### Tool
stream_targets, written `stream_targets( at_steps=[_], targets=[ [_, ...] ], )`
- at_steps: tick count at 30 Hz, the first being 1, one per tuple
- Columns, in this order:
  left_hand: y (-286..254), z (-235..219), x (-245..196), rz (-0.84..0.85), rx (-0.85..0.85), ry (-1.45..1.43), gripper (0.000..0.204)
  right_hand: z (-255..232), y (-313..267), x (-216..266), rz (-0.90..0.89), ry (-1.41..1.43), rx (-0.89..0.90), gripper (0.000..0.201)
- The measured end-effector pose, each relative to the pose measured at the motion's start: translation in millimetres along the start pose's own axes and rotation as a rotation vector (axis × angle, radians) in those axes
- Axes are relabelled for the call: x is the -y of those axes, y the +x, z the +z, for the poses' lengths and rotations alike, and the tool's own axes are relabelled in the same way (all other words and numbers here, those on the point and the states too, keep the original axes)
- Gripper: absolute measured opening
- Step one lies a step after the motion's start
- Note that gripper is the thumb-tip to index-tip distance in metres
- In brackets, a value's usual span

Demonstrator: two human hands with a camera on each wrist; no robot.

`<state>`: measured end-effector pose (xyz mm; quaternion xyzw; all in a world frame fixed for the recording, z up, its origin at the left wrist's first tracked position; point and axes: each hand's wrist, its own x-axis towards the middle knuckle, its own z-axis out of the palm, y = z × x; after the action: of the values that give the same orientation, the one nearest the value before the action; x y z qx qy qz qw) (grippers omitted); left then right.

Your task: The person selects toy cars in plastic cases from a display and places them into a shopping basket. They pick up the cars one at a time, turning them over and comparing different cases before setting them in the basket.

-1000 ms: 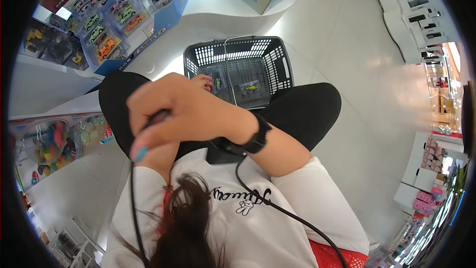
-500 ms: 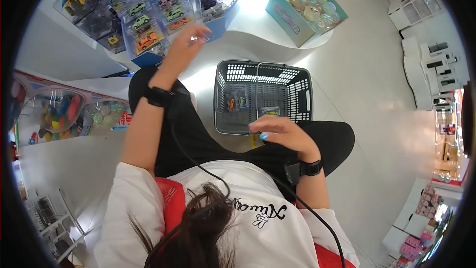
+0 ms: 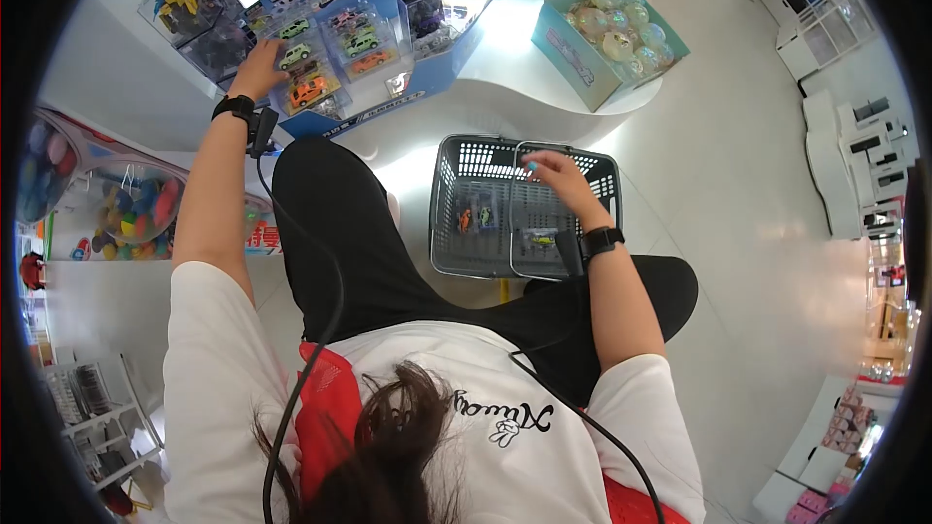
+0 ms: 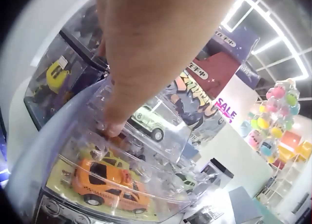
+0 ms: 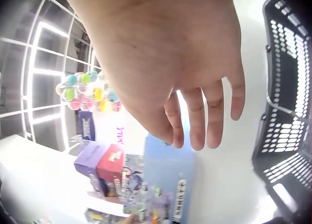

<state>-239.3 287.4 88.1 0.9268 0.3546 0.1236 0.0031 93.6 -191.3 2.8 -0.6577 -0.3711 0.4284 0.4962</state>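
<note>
My left hand [image 3: 257, 68] reaches into a blue display box [image 3: 408, 82] of clear-packaged toy cars. Its fingertips are at a package with a pale green car [image 3: 294, 56]; in the left wrist view they disappear among the plastic, so I cannot tell whether they grip it. Just below them is a packaged orange car [image 4: 112, 185]. My right hand [image 3: 558, 175], fingers loosely extended and holding nothing, hovers over a dark grey shopping basket [image 3: 442, 257]. Inside the basket lie packaged orange and green cars [image 3: 476, 219] and a packaged yellow-green car [image 3: 544, 240].
A teal box of clear glittery balls [image 3: 616, 34] stands on the white curved shelf [image 3: 505, 87]. Clear boxes with dark and yellow toys [image 3: 184, 15] flank the car display. Cables [image 3: 335, 301] trail from both wrists. The basket sits on the floor before my bent legs.
My left hand has gone from the basket up to the display packages at the left. The right hand, earlier raised near the camera, has swung back and come forward over the basket.
</note>
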Motion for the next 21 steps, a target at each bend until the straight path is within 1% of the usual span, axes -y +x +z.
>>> stream_targets(
  at_steps=[1,2,3,5,6,8,9,10,11,12,13,14,15,16,17,18,20,21],
  targets=[
    [0,0,0,0.030,-0.101,-0.028,0.064,-5,-1,-24,0.023,-0.033,-0.029,0.025],
    [-2,0,-1,0.062,-0.200,-0.057,0.063,-7,-5,-37,0.049,-0.064,-0.059,0.025],
    [-7,-15,-17,0.039,-0.297,-0.080,0.061,-6,-11,-29,0.108,-0.133,-0.080,0.023],
    [-14,-47,-56,0.003,-0.493,-0.124,0.057,-2,-11,-20,0.041,-0.111,-0.035,0.028],
    [-19,-55,-78,0.032,-0.475,-0.218,0.056,1,-11,-16,0.008,-0.096,-0.015,0.030],
    [-38,-64,-126,0.083,-0.434,-0.402,0.053,12,-16,3,-0.021,0.134,0.044,0.039],
    [-53,-63,-155,0.072,-0.255,-0.555,0.054,18,-18,11,-0.034,0.248,0.074,0.044],
    [-70,-62,-187,0.059,-0.074,-0.705,0.055,25,-19,16,-0.032,0.299,0.128,0.049],
    [-89,-60,-219,0.073,0.053,-0.721,0.055,31,-21,20,-0.031,0.350,0.181,0.054],
    [-107,-46,-241,0.137,0.186,-0.809,0.056,38,-23,24,-0.032,0.399,0.231,0.059],
    [-124,-36,-261,0.130,0.304,-0.904,0.058,45,-24,30,-0.027,0.456,0.290,0.058],
    [-138,-28,-278,0.091,0.406,-1.001,0.059,52,-24,28,0.040,0.380,0.249,0.057],
    [-150,-16,-288,0.087,0.473,-0.980,0.059,57,-24,27,0.106,0.303,0.207,0.056],
    [-156,-9,-296,0.127,0.536,-0.920,0.063,62,-23,25,0.172,0.226,0.164,0.054],
    [-160,6,-295,0.143,0.504,-0.895,0.067,68,-20,7,0.120,0.338,0.108,0.050],
    [-163,18,-292,0.157,0.470,-0.871,0.072,67,-16,-11,0.070,0.254,0.027,0.048],
    [-154,17,-276,0.150,0.258,-0.733,0.081,61,-5,-45,-0.031,0.081,-0.130,0.044],
    [-141,21,-257,0.164,0.149,-0.528,0.082,48,0,-59,-0.014,-0.124,-0.270,0.038]
  ],
)
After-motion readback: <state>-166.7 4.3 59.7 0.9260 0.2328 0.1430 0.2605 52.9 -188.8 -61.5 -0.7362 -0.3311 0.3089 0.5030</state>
